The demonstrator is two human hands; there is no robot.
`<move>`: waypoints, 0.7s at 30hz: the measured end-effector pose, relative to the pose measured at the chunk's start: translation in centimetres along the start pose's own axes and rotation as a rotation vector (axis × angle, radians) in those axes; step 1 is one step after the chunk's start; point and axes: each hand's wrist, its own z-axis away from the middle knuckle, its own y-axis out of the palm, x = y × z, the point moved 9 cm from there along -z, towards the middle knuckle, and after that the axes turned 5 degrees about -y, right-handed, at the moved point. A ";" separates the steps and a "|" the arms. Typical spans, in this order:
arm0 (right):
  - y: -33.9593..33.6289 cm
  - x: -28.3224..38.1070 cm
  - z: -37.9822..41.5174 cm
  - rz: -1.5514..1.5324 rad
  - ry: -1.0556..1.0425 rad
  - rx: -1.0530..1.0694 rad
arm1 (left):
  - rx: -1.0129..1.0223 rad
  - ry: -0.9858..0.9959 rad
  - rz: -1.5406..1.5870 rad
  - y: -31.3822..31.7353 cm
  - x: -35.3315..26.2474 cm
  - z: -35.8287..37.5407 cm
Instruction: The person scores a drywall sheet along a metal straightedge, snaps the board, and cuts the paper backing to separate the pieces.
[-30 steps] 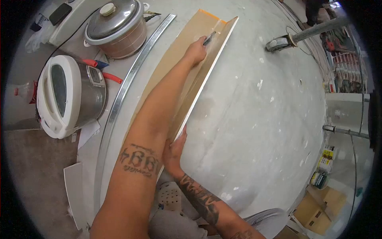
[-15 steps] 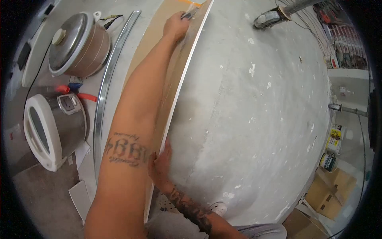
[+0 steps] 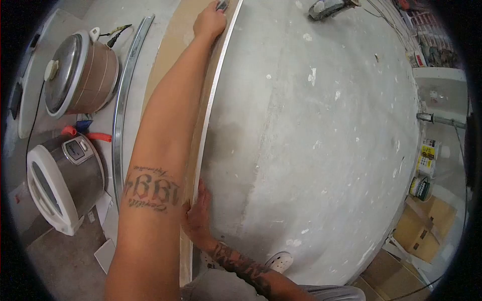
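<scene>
A long brown-faced drywall board (image 3: 170, 37) with a white edge runs from the top of the view down toward my body. My left hand (image 3: 210, 22) is near the board's far end, closed on a grey metal tool (image 3: 221, 5) that looks like a utility knife. The top frame edge cuts off its tip. My left forearm covers much of the board's face. Low on the board, my right hand (image 3: 198, 215) grips the white edge, with fingers on the outer side. Part of that hand is hidden behind my left forearm.
Left of the board lie a curved-looking metal profile (image 3: 125, 90), a lidded pot (image 3: 83, 72), a rice cooker (image 3: 68, 183) and a red tube (image 3: 99, 136). Right of it stretches a grey, white-spotted floor (image 3: 301, 150). Buckets (image 3: 420, 188), cardboard (image 3: 424, 228) and a pole (image 3: 442, 120) line the far right.
The view has turned a little, so left-side items sit lower and right-side items higher. The board's orange-marked far end has left the frame. Both hands keep their holds.
</scene>
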 end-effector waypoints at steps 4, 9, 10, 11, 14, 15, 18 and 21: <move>0.6 0.4 0.0 0.080 -0.091 -0.018 | 0.071 -0.037 -0.044 0.4 0.3 -0.8; 0.2 2.3 0.1 0.123 -0.195 -0.058 | 0.165 0.020 -0.136 2.3 1.8 -4.1; 0.2 2.8 0.1 0.132 -0.224 -0.056 | 0.207 0.049 -0.181 2.6 2.0 -4.3; 0.2 3.2 0.2 0.141 -0.253 -0.055 | 0.197 0.045 -0.171 2.4 2.6 -4.1; 0.6 2.8 -0.2 0.132 -0.209 -0.052 | 0.288 0.042 -0.031 0.9 2.4 -1.8; 0.8 2.5 -0.1 0.120 -0.186 -0.068 | 0.278 0.038 -0.025 0.4 2.5 -0.8; 1.3 1.8 0.1 0.139 -0.205 -0.083 | 0.250 0.020 -0.031 -1.0 3.1 3.1; 1.4 1.5 0.1 0.135 -0.247 -0.086 | 0.212 0.019 -0.043 -2.5 3.9 6.1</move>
